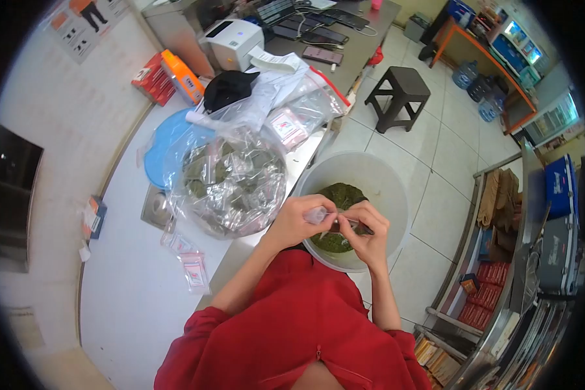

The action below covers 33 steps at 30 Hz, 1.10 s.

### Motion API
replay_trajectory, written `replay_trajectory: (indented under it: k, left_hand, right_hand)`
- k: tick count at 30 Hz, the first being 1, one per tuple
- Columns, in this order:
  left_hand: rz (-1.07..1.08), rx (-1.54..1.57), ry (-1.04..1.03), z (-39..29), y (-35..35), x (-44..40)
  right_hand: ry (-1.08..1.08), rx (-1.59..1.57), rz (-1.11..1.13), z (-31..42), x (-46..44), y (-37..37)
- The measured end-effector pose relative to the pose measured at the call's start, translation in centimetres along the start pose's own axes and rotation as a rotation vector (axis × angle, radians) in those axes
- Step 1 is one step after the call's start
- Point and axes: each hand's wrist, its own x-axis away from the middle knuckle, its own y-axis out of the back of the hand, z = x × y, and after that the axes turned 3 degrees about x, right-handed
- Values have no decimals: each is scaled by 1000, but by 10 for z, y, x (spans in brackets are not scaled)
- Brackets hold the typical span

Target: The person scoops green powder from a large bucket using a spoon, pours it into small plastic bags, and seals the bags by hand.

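Over a whitish translucent bucket (390, 188), both my hands meet with their fingertips pinched together. My left hand (304, 220) grips a small clear plastic bag (316, 215), part of which shows between thumb and fingers. My right hand (366, 229) pinches the edge of the same bag; the fingers hide most of it. Below them, crumbled green material (334, 243) lies in the bucket. To the left, a large clear plastic sack (230, 182) holds many small filled packets of green material. Small printed packets (195, 273) lie on the white table near the sack.
A blue round lid (165, 153), an orange box (183, 77), a black cap (230, 89) and a white label printer (234, 43) are on the tables. A dark plastic stool (399, 94) stands on the tiled floor. Shelves with red boxes (484, 296) run along the right.
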Motion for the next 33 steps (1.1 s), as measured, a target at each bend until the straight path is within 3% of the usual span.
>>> replay_trajectory:
  k: [7,9,11,13,17,19,21,23,25,27,29,31,33]
  left_hand:
    - [-25,-177,-70,9,22,11]
    - [-21,-409,-152,-3,40,12]
    - [-265,-582,-281,-22,77,17]
    - [-468,-770,-138,-42,123,33]
    - [-455,-946,-8,-46,136,37]
    - [-429,-654,-91,-8,114,44]
    - [-390,426,212,10,60,43]
    - [-310,926,245,25,15,38]
    - [-339,998,261,22,-9,28]
    - [-377,1071,269,25,-20,23]
    - [-406,792,380,40,-20,23]
    - [-442,788,360,33,-23,18]
    - [-490,673,213,39,-27,19]
  right_hand:
    - [83,127,81,-7,-4,-2]
    - [75,104,160,-8,-12,-2]
    - [55,140,91,-17,-20,11]
    - [16,178,22,-23,-19,24]
    - [-154,239,56,-23,-8,21]
    - [-299,89,103,-15,-2,-2]
    - [-353,-14,171,-7,4,-27]
    - [-309,20,189,11,1,-43]
    - [-247,34,65,14,-5,-49]
    - [-414,17,9,5,-5,-44]
    - [-487,-78,4,4,-4,-36]
    - [-381,35,46,0,0,-31]
    - [-358,-11,-7,-11,5,-31]
